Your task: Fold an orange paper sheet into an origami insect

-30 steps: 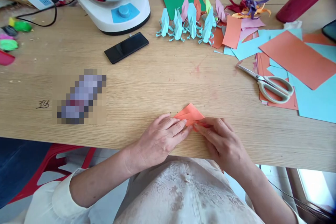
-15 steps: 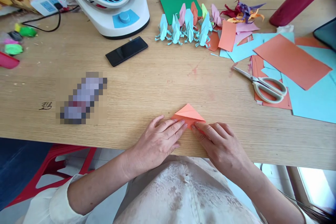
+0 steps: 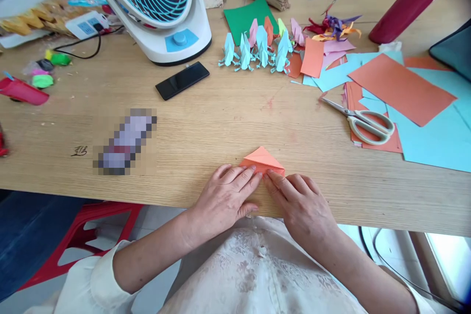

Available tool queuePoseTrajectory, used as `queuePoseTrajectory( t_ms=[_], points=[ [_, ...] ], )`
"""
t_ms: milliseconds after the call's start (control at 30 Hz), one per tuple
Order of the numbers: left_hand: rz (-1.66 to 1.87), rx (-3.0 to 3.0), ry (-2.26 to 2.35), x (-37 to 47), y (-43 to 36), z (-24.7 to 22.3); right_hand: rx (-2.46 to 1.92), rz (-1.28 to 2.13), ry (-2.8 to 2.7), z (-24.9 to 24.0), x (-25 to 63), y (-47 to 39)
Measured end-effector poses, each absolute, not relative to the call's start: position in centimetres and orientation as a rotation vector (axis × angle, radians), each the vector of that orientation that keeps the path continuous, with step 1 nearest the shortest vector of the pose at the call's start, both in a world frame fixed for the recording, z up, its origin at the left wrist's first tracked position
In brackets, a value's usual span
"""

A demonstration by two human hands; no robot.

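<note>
Right grip (image 3: 307, 206) has shifted inward along the paper (image 3: 262, 157). Left grip (image 3: 224, 196) unclenched, fingertips pressing paper on counter (image 3: 206, 137) near front edge; can't tell if right pinches. I'd expect light, easily creased; hold folded edges.

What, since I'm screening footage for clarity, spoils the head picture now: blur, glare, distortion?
All in the head view: coarse pixel blocks mask an item on the table; a white patch at lower right looks washed out; the red bottle leans outward, perhaps partly wide-angle stretch; the folded orange paper, left hand and right hand look reasonably sharp.
</note>
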State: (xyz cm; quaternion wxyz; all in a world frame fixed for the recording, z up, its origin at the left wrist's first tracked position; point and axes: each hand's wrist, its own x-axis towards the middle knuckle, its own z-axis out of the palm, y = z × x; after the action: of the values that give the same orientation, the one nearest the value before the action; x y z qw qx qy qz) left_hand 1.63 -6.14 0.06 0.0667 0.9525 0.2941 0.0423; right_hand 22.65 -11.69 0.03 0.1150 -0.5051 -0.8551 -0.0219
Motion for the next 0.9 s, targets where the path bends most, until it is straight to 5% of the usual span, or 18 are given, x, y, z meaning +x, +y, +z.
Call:
queuePoseTrajectory(
  t_ms=[433,667,900],
  points=[
    [0.187,2.848,0.976,2.3,-8.4,0.2,-1.576,-0.089,-2.395,0.0,22.2,-13.3],
    [0.72,2.745,0.584,1.8,-5.9,3.6,-1.453,-0.056,-2.486,-0.3,24.3,-12.6],
    [0.439,2.8,0.339,1.8,0.2,0.1,-1.27,0.099,-2.553,-0.4,26.5,-10.7]
  ],
)
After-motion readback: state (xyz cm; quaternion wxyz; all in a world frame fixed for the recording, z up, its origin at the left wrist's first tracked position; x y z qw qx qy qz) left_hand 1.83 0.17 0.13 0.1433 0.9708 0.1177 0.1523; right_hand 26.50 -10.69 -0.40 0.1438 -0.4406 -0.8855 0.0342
